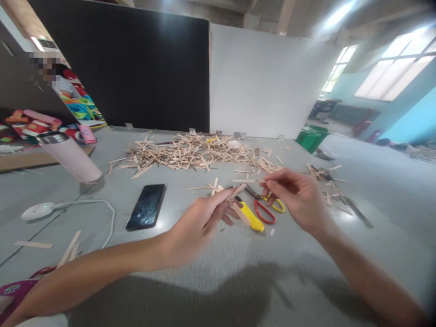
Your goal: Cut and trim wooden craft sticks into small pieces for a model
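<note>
Step in hand looks like handling thin wooden sticks. Left hand (195, 225) grips at least two held sticks (237, 192); right hand (299, 200) seems to pinch one single stick (248, 181), fingertips closed. Next move calls for a light, steady pinch. Between hands: one yellow cutter (252, 217), one pair of scissors (252, 192). Left of left hand: one phone (146, 206), one bottle (70, 156). Beyond both hands: one stick pile (190, 152), too many to count.

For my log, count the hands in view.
2: the left hand near the middle, holding flat wooden sticks, and the right hand farther right, pinching another stick. Hands of the person at upper left may be hidden.
</note>
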The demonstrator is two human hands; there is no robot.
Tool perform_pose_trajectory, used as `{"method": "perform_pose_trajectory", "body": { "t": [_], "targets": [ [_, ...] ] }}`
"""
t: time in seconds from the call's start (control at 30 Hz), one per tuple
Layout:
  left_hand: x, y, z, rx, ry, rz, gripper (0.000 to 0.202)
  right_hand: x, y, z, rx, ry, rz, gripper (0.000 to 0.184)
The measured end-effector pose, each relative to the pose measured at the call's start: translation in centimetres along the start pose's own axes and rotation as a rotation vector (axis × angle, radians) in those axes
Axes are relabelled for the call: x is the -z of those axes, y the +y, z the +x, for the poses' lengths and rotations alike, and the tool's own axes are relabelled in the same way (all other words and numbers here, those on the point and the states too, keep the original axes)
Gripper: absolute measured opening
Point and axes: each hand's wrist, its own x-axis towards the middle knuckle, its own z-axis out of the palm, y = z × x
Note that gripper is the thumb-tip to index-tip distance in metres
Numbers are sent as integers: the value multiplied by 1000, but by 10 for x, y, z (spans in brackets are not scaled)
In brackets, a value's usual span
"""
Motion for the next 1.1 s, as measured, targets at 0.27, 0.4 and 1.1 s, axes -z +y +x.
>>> {"method": "perform_pose_trajectory", "body": {
  "t": [0.27, 0.4, 1.1],
  "targets": [
    [-2, 1, -2, -80, -32, -3, 34, -12, -1, -18, -110, -97, 313, 4],
    [-1, 3, -3, -125, -52, 22, 39, -15, 0, -20, -74, -80, 367, 5],
    [-1, -1, -3, -179, -99, 44, 34, -6, -12, -17, -152, -255, 325, 14]
  ]
}}
